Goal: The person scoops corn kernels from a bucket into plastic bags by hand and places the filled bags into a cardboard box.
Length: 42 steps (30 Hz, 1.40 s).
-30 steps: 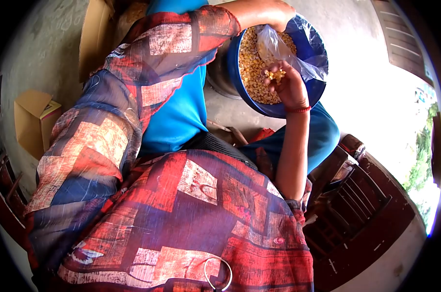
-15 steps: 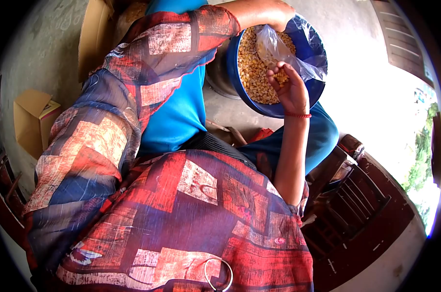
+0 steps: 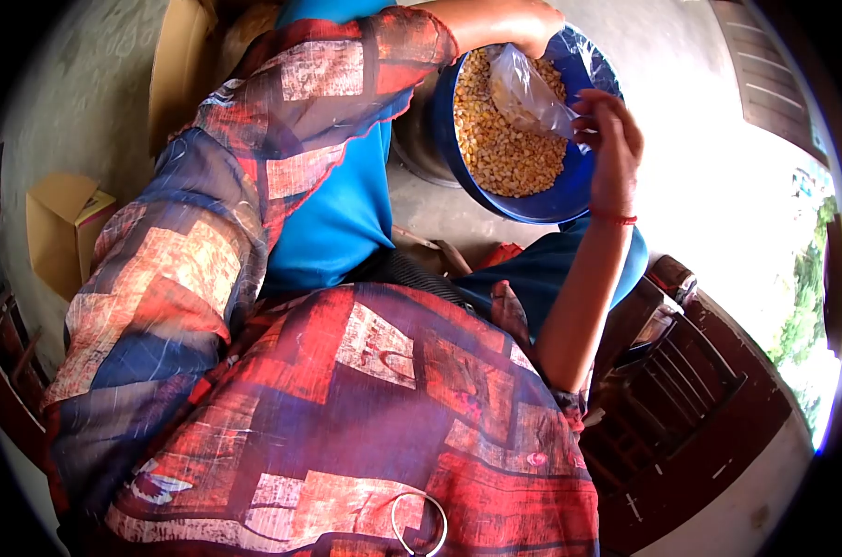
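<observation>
You have before you: one round blue tub (image 3: 581, 178), open at the top, its inner wall bare along your right; a quantity of corn kernels (image 3: 509, 160), yellow to amber, loose, in one broad bed banked towards your left; one clear plastic bag (image 3: 525, 91), crumpled, lying over part of the bed and slanting from the far side to the right. You cannot tell whether it contains anything.
</observation>
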Tool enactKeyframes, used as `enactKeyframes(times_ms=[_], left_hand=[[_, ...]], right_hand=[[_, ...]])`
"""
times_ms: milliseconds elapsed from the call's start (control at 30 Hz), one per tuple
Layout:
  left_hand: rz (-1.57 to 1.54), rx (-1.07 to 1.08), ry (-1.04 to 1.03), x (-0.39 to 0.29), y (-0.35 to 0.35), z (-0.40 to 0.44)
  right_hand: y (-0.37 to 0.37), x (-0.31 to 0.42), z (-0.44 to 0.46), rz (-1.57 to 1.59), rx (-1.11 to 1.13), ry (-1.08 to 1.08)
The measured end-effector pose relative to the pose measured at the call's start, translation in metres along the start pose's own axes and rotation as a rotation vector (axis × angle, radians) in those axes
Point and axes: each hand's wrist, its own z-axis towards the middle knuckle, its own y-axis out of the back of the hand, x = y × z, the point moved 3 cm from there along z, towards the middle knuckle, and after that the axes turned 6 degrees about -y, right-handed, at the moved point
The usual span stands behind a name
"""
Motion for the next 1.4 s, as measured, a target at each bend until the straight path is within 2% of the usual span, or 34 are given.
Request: enactKeyframes(times_ms=[67,133,200,267,333,533,567,600,633,700,800,833,867,933,1000,1067,1133,1200,1300,1400], left_hand=[[-0.001,-0.001,-0.004,-0.002,-0.003,0.002],[0.001,0.000,-0.003,-0.003,-0.003,0.003],[0.008,0.006,-0.002,0.000,-0.004,0.003],[0.011,0.006,-0.002,0.001,-0.003,0.003],[0.012,0.011,-0.004,0.002,-0.004,0.002],[0.021,0.013,0.000,0.005,-0.001,0.007],[-0.041,-0.089,-0.075,0.013,-0.007,0.007],[-0.046,0.079,0.009,-0.007,0.018,-0.008],[-0.061,0.105,0.019,-0.003,0.015,-0.004],[-0.064,0.017,-0.021,-0.002,0.012,-0.006],[-0.071,0.062,0.012,0.005,0.005,-0.001],[-0.084,0.057,0.020,0.009,0.000,0.001],[-0.043,-0.052,-0.033,0.007,0.003,-0.003],[-0.055,-0.034,-0.027,0.007,0.005,-0.005],[-0.045,-0.039,-0.038,0.010,0.002,-0.006],[-0.035,-0.072,-0.023,0.010,-0.001,-0.009],[-0.105,-0.004,0.018,0.009,0.001,-0.008],[-0.115,-0.025,0.047,0.014,-0.007,-0.009],[-0.167,-0.078,-0.021,0.020,-0.012,-0.010],[-0.205,-0.045,-0.015,0.019,-0.008,-0.015]], right_hand=[[-0.015,-0.020,-0.007,-0.186,0.196,-0.057],[-0.021,-0.056,-0.005,-0.520,0.353,-0.098],[-0.024,-0.092,-0.001,-0.970,0.382,0.136],[-0.024,-0.114,-0.002,-1.074,0.335,0.018],[-0.022,-0.131,-0.006,-1.124,0.350,0.013],[-0.023,-0.105,-0.009,-1.015,0.309,0.014],[-0.023,-0.100,-0.011,-0.981,0.281,0.053],[-0.018,-0.103,-0.010,-0.984,0.247,0.123],[-0.018,-0.086,-0.016,-0.966,0.203,0.107],[-0.006,-0.080,-0.017,-0.872,0.144,0.088],[0.011,-0.081,-0.018,-1.000,0.009,0.194],[0.016,-0.089,-0.020,-1.009,-0.024,0.149],[0.018,-0.095,-0.024,-0.994,-0.058,0.115],[0.009,-0.081,-0.033,-1.116,-0.040,-0.029],[0.003,-0.062,-0.039,-0.982,-0.031,0.046],[0.007,-0.068,-0.036,-0.926,-0.121,0.053],[0.007,-0.071,-0.034,-0.899,-0.151,0.103],[0.006,-0.071,-0.033,-0.962,-0.126,0.053],[0.006,-0.073,-0.034,-0.977,-0.149,0.049],[0.006,-0.072,-0.034,-1.001,-0.151,0.041]])
